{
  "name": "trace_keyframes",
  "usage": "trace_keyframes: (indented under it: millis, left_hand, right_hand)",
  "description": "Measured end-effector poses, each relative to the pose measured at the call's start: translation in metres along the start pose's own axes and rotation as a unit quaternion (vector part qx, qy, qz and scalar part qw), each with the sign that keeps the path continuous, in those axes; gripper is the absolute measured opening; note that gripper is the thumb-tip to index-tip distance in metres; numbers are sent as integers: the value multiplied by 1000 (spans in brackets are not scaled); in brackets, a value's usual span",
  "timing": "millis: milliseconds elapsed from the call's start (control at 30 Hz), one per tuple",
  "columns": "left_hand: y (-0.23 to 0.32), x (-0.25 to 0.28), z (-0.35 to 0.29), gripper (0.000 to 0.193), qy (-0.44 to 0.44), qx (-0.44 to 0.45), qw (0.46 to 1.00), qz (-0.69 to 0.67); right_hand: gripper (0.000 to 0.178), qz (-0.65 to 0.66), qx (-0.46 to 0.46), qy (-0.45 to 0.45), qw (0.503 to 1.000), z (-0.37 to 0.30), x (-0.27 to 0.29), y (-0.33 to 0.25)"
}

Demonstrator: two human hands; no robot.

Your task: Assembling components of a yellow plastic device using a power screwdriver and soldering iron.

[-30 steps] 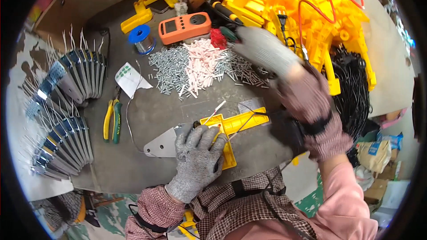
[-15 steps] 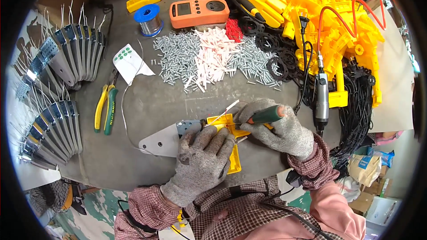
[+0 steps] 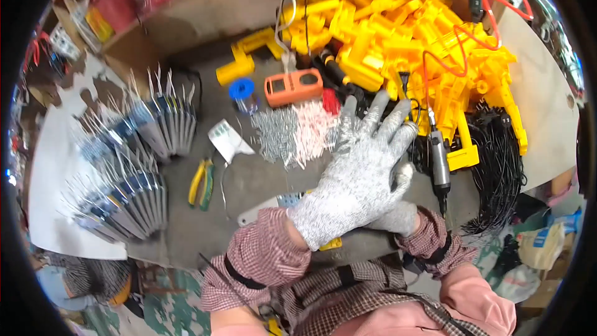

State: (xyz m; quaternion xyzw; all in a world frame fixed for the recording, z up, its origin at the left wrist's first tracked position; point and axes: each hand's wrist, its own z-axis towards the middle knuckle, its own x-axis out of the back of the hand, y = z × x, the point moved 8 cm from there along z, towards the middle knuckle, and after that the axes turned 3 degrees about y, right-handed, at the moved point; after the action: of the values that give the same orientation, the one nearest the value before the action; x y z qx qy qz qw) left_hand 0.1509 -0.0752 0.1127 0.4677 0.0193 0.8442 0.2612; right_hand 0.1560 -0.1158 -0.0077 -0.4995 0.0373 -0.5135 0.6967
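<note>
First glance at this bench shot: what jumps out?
The left hand, in a grey speckled glove, is spread wide open at the centre of the picture, hiding most of the right hand beneath it. Behind it, a big heap of yellow plastic parts fills the far right of the bench. On the left, rows of grey metal plates are fanned out.
</note>
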Motion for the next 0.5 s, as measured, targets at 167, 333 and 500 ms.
trace_keyframes:
  millis: [167,333,500]
  left_hand:
    - [-16,55,-8,53,114,39,989,-84]
    - [-28,-17,-143,46,-118,89,988,51]
    - [-52,-11,-50,63,-167,207,964,27]
  right_hand:
    - [32,34,-104,-72,991,48,44,44]
    - [49,-244,-85,-235,937,12,120,29]
    - [18,-274,-64,-201,938,9,110,10]
